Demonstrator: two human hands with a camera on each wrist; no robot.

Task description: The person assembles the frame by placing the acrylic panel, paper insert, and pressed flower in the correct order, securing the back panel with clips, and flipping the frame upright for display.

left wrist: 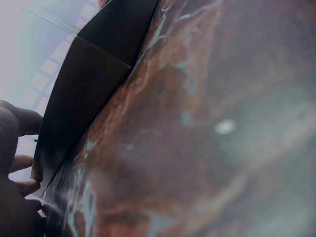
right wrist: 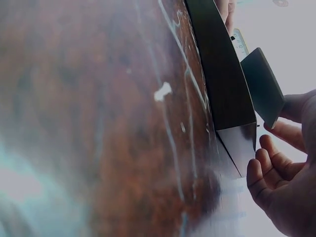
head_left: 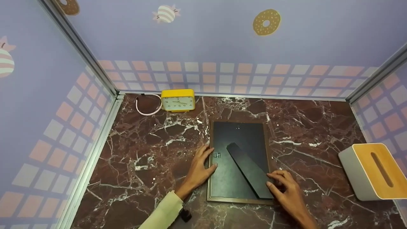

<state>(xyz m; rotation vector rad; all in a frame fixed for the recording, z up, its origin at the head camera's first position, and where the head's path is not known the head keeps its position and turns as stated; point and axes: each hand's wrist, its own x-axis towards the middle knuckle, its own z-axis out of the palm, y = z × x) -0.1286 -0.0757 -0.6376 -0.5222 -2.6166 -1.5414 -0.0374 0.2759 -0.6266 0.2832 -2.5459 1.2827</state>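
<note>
A picture frame [head_left: 219, 187] lies face down on the marbled table, its black back up. Its stand leg [head_left: 248, 170] slants across the back, and the lower end is raised off the panel in the right wrist view. My right hand [head_left: 287, 192] pinches that end of the stand [right wrist: 264, 86] between thumb and index finger; its other fingers curl near the frame's side [right wrist: 222, 74]. At the frame's left edge my left hand [head_left: 198, 167] rests with its fingers extended, touching the rim. In the left wrist view, fingertips [left wrist: 29, 186] meet the frame's side [left wrist: 74, 94].
A yellow alarm clock [head_left: 178, 100] stands at the back left, beside a pale headband [head_left: 148, 114]. To the right is a tissue box [head_left: 356, 171] with a wood-toned lid. Patterned walls [head_left: 222, 38] enclose the table [head_left: 152, 136] at the back and sides.
</note>
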